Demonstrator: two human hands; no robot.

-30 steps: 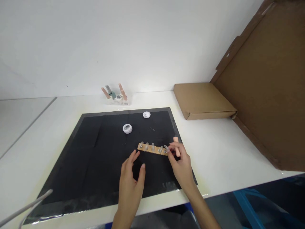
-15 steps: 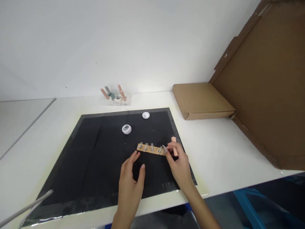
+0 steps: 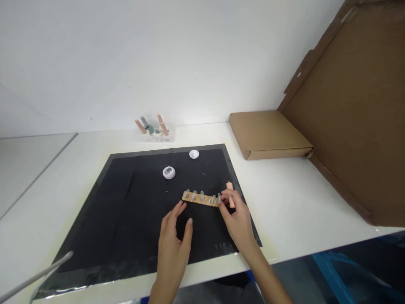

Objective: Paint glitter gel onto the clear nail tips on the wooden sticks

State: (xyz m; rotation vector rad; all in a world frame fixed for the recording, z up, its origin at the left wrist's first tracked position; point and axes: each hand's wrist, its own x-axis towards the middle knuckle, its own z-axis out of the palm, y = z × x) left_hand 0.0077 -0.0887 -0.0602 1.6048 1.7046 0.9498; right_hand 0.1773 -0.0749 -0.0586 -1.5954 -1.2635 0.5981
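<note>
A tan strip lies on the black mat, with several clear nail-shaped tips standing in a row across it. My left hand rests on the mat below the strip's left end, thumb and fingers apart, holding nothing. At the strip's right end, my right hand pinches the rightmost clear tip between thumb and finger. A pink-handled brush is also tucked in the fingers of that hand, its dark end pointing away.
A round white pot and a white lid sit on the mat. Behind are a clear tray of bottles and a flat cardboard box. A larger cardboard piece stands right; a cable lies lower left.
The rightmost clear tip has turned more upright under my right fingers. My right hand and the brush have shifted slightly left. My left hand has hardly moved.
</note>
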